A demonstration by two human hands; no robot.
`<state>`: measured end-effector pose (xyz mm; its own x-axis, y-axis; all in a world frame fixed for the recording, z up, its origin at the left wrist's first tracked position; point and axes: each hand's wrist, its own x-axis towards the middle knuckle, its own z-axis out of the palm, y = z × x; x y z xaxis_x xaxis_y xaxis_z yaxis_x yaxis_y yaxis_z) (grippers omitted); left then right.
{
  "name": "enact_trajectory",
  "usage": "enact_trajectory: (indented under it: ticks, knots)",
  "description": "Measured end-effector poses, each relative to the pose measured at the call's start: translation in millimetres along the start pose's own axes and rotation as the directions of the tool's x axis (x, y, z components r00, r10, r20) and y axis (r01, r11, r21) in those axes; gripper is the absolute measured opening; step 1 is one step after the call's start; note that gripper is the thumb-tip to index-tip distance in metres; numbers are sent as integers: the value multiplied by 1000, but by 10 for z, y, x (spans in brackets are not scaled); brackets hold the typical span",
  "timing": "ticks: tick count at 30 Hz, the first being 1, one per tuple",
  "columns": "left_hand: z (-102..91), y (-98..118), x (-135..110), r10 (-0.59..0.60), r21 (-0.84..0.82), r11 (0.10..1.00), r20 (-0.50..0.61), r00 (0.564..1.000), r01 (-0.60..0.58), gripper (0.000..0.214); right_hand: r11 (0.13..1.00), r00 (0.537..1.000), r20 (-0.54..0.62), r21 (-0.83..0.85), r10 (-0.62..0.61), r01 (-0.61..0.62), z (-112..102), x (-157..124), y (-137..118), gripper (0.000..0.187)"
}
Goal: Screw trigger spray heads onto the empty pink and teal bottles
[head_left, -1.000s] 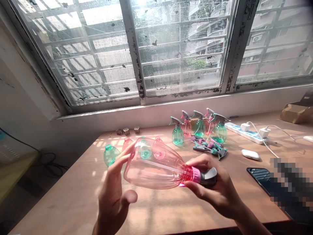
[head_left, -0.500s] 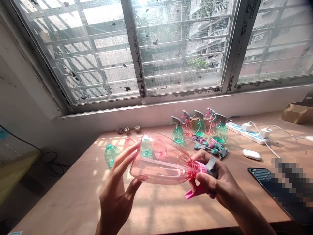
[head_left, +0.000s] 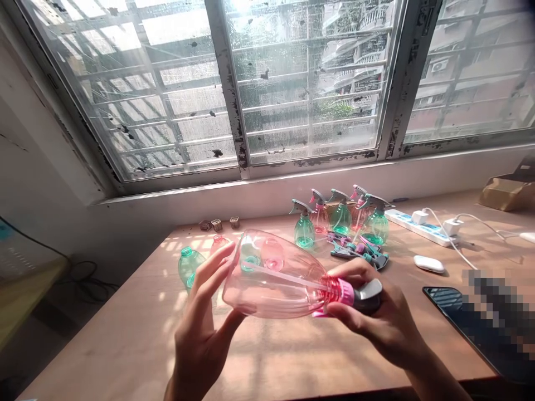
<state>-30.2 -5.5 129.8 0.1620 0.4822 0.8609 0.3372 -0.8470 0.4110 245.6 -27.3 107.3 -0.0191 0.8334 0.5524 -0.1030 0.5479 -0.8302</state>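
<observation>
A clear pink spray bottle [head_left: 271,298] is held on its side above the table, base to the left and neck to the right. My left hand [head_left: 203,326] grips it round the base, thumb below and fingers on the far side. At the neck, my right hand [head_left: 382,323] is closed on the grey spray head [head_left: 368,295], its thumb and fingers at the ribbed pink collar [head_left: 346,292]. A white dip tube [head_left: 284,274] runs slantwise inside the bottle. The pink trigger is mostly hidden under the neck and right thumb.
Behind stand several assembled green and pink spray bottles [head_left: 305,231], with loose spray heads [head_left: 359,253] before them. Headless bottles, one green [head_left: 190,264], lie left. A power strip [head_left: 420,225], white case [head_left: 428,264] and dark phone [head_left: 449,312] occupy the right.
My right hand has turned the spray head: the pink trigger swung beneath the neck, and the grey part shifted right. My right fingers and thumb moved round the collar. The left hand still holds the base.
</observation>
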Motion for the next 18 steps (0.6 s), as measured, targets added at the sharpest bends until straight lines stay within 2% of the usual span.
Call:
enact_trajectory:
  ticks: [2, 3, 4, 5, 6, 8, 9, 11, 13, 15, 18]
  knots:
    - [-2, 16, 17, 57, 26, 998, -7, 998, -57, 59, 949, 970, 59, 200, 237, -245, -8, 5, -62, 31]
    - [-7, 21, 19, 77, 30, 997, -2, 997, -76, 61, 912, 947, 100, 254, 307, -322, -13, 3, -83, 34]
    - [-15, 23, 17, 85, 28, 996, 8, 996, -85, 62, 897, 936, 125, 268, 329, -351, -17, -1, -95, 35]
    - [-25, 23, 11, 79, 25, 997, 23, 997, -79, 63, 915, 945, 121, 237, 305, -326, -20, -7, -95, 33]
    - [-35, 21, 1, 63, 21, 998, 33, 997, -64, 64, 955, 968, 92, 161, 235, -248, -19, -16, -83, 29]
    - [-50, 16, -24, 10, -3, 1000, 26, 1000, -10, 67, 995, 999, 47, -96, -23, 28, -6, -35, -36, 23]
    - [-53, 14, -33, -21, -24, 999, 12, 1000, 21, 68, 955, 983, 62, -233, -172, 181, 6, -44, -7, 26]
    - [-49, 17, -39, -60, -65, 996, -17, 998, 59, 63, 813, 910, 137, -412, -392, 412, 34, -56, 46, 37]
    - [-40, 29, -24, -70, -85, 994, -21, 997, 68, 55, 740, 868, 176, -460, -465, 490, 58, -64, 77, 44]
    - [-32, 45, 2, -51, -86, 995, -11, 999, 50, 54, 799, 900, 141, -419, -413, 432, 68, -69, 83, 39]
    - [-21, 63, 34, 27, -75, 997, -16, 1000, -28, 60, 975, 991, 46, -179, -126, 133, 66, -65, 54, 24]
